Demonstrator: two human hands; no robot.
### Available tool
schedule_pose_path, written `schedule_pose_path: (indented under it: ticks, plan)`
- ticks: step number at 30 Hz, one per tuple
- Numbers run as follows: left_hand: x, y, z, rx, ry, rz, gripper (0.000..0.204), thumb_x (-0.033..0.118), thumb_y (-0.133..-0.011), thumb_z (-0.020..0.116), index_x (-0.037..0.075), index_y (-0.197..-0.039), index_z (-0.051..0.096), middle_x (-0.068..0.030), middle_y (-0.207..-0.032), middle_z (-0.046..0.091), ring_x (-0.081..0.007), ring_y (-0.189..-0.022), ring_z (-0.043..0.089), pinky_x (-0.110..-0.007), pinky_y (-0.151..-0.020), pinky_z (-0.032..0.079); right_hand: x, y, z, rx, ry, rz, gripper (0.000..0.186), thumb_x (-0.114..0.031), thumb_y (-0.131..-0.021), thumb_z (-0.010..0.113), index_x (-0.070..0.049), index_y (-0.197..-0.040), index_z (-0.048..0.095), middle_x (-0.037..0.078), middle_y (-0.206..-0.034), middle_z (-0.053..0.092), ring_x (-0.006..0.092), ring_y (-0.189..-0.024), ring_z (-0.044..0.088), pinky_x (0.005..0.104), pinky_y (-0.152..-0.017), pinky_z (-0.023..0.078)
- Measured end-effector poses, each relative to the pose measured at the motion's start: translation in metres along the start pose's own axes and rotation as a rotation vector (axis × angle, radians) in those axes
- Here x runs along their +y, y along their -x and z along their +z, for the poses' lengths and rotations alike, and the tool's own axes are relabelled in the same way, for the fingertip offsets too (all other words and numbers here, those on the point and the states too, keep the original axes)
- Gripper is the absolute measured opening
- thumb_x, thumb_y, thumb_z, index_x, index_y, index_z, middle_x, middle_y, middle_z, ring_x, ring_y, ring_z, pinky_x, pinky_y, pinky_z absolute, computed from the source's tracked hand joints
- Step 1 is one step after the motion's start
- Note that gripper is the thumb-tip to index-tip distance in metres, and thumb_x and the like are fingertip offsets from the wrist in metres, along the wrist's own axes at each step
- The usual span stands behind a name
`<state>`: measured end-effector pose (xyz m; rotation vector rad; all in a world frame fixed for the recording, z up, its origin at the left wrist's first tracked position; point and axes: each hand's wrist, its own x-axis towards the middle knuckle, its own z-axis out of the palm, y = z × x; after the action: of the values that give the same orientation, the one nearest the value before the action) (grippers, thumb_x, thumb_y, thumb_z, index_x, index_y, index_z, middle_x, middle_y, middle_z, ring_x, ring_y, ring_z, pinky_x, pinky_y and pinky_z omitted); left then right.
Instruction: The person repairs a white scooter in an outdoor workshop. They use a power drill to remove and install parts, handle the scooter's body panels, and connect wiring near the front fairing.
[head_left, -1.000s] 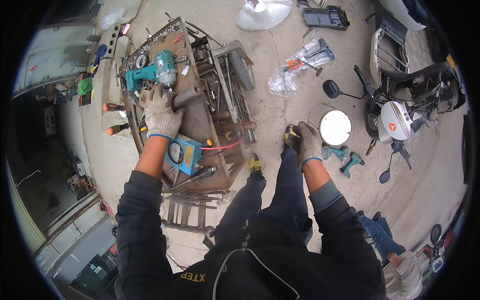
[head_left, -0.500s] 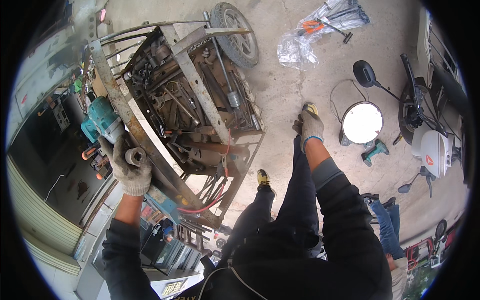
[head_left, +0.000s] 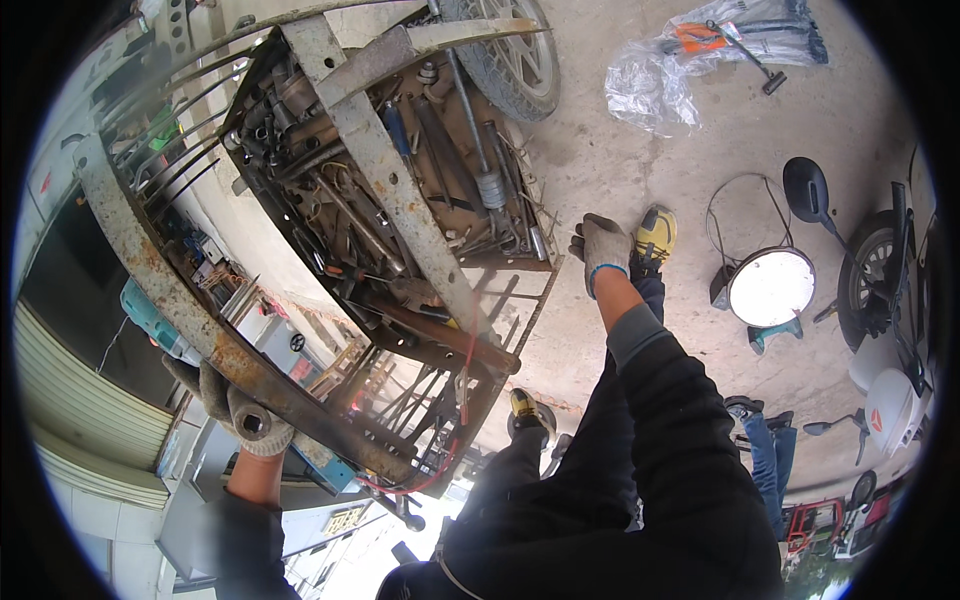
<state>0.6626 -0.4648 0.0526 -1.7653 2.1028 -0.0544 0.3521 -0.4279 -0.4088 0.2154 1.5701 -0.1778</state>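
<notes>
My left hand (head_left: 225,410), in a knit glove, grips a large metal socket (head_left: 255,422) beside the rusty rim (head_left: 200,330) of the steel cart. Part of the teal impact wrench (head_left: 150,315) shows just beyond its fingers, mostly hidden by the rim. My right hand (head_left: 600,250), also gloved, hangs over the floor near my right shoe, fingers loosely bent and holding nothing. The cart's lower tray (head_left: 525,262) holds several sockets, bars and tools (head_left: 400,190), and a red hose (head_left: 465,400) runs down its side.
A grey wheel (head_left: 510,80) is at the cart's far end. Right are a plastic bag of tools (head_left: 650,90), a round white-topped object (head_left: 770,285), a scooter (head_left: 895,410) with mirrors, and another person's jean-clad legs (head_left: 765,460). A rolled shutter (head_left: 100,430) stands far left.
The view has swung toward the cart's lower tray. My left hand, with the socket, appears lower, below the rim. My right hand has lifted away from my thigh, its fingers loosening.
</notes>
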Motion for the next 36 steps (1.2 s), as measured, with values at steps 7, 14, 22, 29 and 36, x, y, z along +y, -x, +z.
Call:
schedule_pose_path:
  ticks: [7, 14, 22, 29, 36]
  plan:
    - [0.006, 0.015, 0.01, 0.134, 0.112, -0.104, 0.073, 0.036, -0.091, 0.08, -0.001, -0.148, 0.053, -0.0192, -0.159, 0.044, -0.0348, -0.151, 0.039, -0.05, -0.123, 0.038, 0.012, -0.001, 0.003, 0.022, 0.057, 0.057, 0.031, -0.01, -0.099, 0.061, 0.0, -0.128, 0.069, 0.015, -0.105, 0.074, 0.0227, -0.079, 0.072, 0.0345, -0.069, 0.065]
    - [-0.03, 0.076, 0.011, -0.041, 0.438, -0.498, 0.066, 0.028, -0.103, 0.065, 0.001, -0.158, 0.039, -0.0165, -0.159, 0.046, -0.0288, -0.142, 0.051, -0.047, -0.119, 0.046, 0.03, -0.015, -0.006, 0.013, 0.026, 0.064, 0.03, -0.011, -0.099, 0.065, 0.001, -0.126, 0.069, 0.015, -0.104, 0.075, 0.0221, -0.079, 0.073, 0.0333, -0.069, 0.064]
    - [-0.01, 0.045, 0.005, -0.054, 0.095, -0.191, 0.068, 0.043, -0.093, 0.075, 0.01, -0.147, 0.052, -0.0162, -0.154, 0.043, -0.0458, -0.156, 0.026, -0.074, -0.126, 0.018, 0.04, -0.019, -0.018, 0.058, 0.043, 0.087, 0.028, -0.011, -0.099, 0.066, -0.001, -0.126, 0.067, 0.015, -0.104, 0.075, 0.0219, -0.074, 0.072, 0.0339, -0.064, 0.063]
    - [0.005, 0.021, -0.002, 0.0, 0.164, -0.486, 0.045, 0.032, -0.088, 0.076, 0.002, -0.12, 0.073, -0.0176, -0.134, 0.065, -0.0387, -0.144, 0.045, -0.058, -0.127, 0.019, 0.035, -0.024, -0.027, 0.043, 0.052, 0.083, 0.028, -0.011, -0.099, 0.066, -0.004, -0.125, 0.069, 0.012, -0.102, 0.073, 0.0212, -0.076, 0.071, 0.0339, -0.065, 0.064]
    - [0.016, 0.011, 0.007, 0.132, 0.365, -0.712, 0.04, 0.029, -0.082, 0.078, 0.002, -0.112, 0.075, -0.0169, -0.122, 0.072, -0.0373, -0.126, 0.06, -0.059, -0.127, 0.018, 0.035, -0.026, -0.027, 0.009, 0.096, 0.064, 0.033, -0.01, -0.101, 0.062, -0.002, -0.132, 0.066, 0.013, -0.107, 0.073, 0.0215, -0.078, 0.071, 0.0351, -0.069, 0.065]
